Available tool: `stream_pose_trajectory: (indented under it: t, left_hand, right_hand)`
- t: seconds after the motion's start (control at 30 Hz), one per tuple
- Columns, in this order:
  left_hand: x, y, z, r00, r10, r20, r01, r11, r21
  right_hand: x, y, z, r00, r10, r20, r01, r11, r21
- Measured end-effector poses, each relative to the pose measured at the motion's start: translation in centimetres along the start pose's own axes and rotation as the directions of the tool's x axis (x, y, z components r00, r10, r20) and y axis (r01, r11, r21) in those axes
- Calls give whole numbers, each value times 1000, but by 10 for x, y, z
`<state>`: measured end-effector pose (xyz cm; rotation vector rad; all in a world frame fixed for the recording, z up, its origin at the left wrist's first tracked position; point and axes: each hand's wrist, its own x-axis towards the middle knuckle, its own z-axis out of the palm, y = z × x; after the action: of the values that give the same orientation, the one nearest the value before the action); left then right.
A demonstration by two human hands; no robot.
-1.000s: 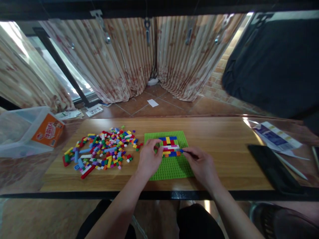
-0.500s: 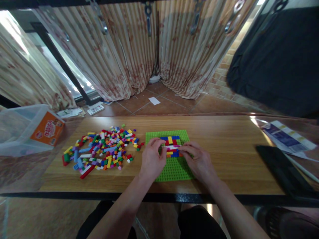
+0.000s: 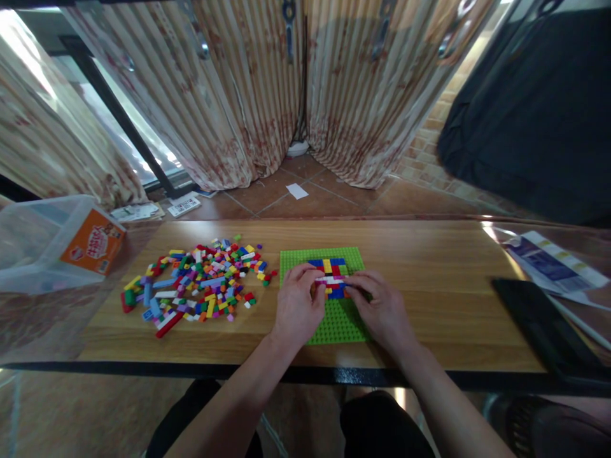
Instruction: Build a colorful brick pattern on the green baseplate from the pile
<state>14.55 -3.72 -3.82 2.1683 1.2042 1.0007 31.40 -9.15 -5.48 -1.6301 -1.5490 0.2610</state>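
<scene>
A green baseplate (image 3: pixel 296 261) lies on the wooden table, carrying a small block of red, blue, yellow and white bricks (image 3: pixel 327 266). My left hand (image 3: pixel 298 308) and my right hand (image 3: pixel 382 308) meet over the near side of that block, fingertips pinched together and pressing on its bricks. The fingers hide whatever small piece lies between them. A loose heap of coloured bricks (image 3: pixel 200 286) spreads to the left of the plate.
A clear plastic tub with an orange label (image 3: pixel 95 240) stands at the table's far left. A black flat object (image 3: pixel 539 324) and printed papers (image 3: pixel 554 261) lie at the right. Curtains hang beyond the table's far edge.
My right hand moved left from the plate's right edge onto the brick block. Both hands now press closer together over it. The camera view shifted slightly.
</scene>
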Motion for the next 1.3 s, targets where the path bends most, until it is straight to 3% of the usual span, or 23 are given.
stream_pose_trajectory:
  t: [0.27, 0.5, 0.87, 1.13, 1.3]
  left_hand:
    - [-1, -1, -2, 1000, -1, 31, 2, 1000, -27]
    - [-1, -4, -1, 999, 9, 46, -7, 999, -48]
    - [-2, -7, -1, 998, 35, 48, -33, 998, -48]
    - [-2, -8, 1, 998, 22, 54, -20, 999, -31]
    - [-3, -10, 3, 997, 45, 59, -44, 999, -22]
  right_hand:
    - [-7, -3, 0, 996, -88, -7, 85, 975, -204]
    - [-8, -9, -2, 997, -73, -22, 66, 975, -212]
    - [-9, -10, -6, 993, -107, 48, 117, 948, -295]
    - [-18, -21, 6, 993, -33, -109, 3, 964, -265]
    - [-20, -24, 15, 991, 20, -129, -47, 977, -210]
